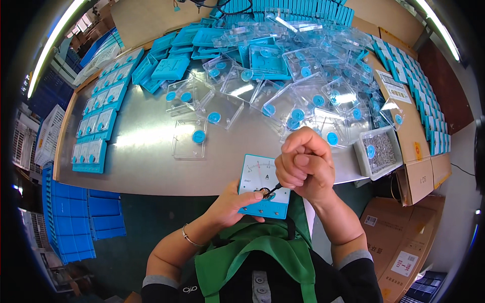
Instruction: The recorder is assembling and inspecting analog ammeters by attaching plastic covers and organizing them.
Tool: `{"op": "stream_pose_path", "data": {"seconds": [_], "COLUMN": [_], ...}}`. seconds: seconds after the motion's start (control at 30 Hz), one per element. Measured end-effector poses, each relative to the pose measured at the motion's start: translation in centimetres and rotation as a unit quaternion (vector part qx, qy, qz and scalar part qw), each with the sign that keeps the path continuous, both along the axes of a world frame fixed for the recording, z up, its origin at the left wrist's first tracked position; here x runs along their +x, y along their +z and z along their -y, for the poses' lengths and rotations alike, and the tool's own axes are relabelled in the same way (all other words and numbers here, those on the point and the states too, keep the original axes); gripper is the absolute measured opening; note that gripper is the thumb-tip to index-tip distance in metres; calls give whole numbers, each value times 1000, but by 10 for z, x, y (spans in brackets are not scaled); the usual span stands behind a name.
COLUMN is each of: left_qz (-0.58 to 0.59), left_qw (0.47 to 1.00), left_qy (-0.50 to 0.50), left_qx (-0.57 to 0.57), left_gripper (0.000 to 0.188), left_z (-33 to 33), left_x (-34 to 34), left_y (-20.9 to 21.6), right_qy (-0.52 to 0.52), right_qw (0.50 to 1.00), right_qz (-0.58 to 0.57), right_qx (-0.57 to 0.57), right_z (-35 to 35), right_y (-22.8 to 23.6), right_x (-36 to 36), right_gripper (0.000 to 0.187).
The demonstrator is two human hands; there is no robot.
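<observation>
My left hand (230,206) grips an ammeter (255,174) with a white scale face and a turquoise base, just past the table's front edge. Its thumb lies on the face beside the round opening, where copper-coloured parts show. Curled above the meter's right side, my right hand (309,166) is closed on a thin dark pointed tool (275,189). The tool's tip reaches into that opening; its upper part is hidden by the fingers, so its exact kind cannot be told. Small metal studs (261,211) stand along the turquoise strip.
Clear plastic covers (189,144) with blue round knobs are heaped across the metal table (136,174), with turquoise cases (172,68) behind. Meters (88,156) line the left edge; more (434,121) stand on cardboard at right. A white bin (373,169) holds small metal parts.
</observation>
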State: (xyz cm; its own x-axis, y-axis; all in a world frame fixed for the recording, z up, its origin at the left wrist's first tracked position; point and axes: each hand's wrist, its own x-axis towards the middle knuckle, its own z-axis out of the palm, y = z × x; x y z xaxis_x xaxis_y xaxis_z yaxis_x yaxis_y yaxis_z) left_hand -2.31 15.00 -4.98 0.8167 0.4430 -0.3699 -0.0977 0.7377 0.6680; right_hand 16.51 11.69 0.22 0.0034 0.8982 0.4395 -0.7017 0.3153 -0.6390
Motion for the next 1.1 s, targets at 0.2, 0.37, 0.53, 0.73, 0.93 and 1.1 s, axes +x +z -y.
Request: {"op": "stream_pose_path", "data": {"seconds": [0.2, 0.37, 0.53, 0.73, 0.93, 1.1], "left_qz": [-11, -21, -41, 89, 140, 111], "left_qw": [999, 992, 990, 966, 907, 915], "left_qy": [-34, -35, 37, 201, 372, 378], "left_qx": [28, 118, 127, 133, 142, 90], "left_gripper": [38, 37, 48, 73, 52, 41], "left_z": [-2, 0, 1, -6, -26, -31], "left_x": [5, -5, -45, -102, -124, -115], "left_y": [7, -3, -9, -7, -16, -23], "right_qy": [30, -33, -154, -238, -217, -256], "right_qw": [988, 952, 958, 744, 495, 601], "right_qz": [-94, -106, -128, 616, 832, 747], "right_qx": [-121, -285, -204, 95, 127, 126], "right_z": [-13, -25, -29, -79, -56, -39], "right_y": [-8, -12, 20, -41, -57, -26], "right_x": [13, 3, 1, -63, -114, -82], "right_gripper": [22, 13, 17, 28, 41, 47]}}
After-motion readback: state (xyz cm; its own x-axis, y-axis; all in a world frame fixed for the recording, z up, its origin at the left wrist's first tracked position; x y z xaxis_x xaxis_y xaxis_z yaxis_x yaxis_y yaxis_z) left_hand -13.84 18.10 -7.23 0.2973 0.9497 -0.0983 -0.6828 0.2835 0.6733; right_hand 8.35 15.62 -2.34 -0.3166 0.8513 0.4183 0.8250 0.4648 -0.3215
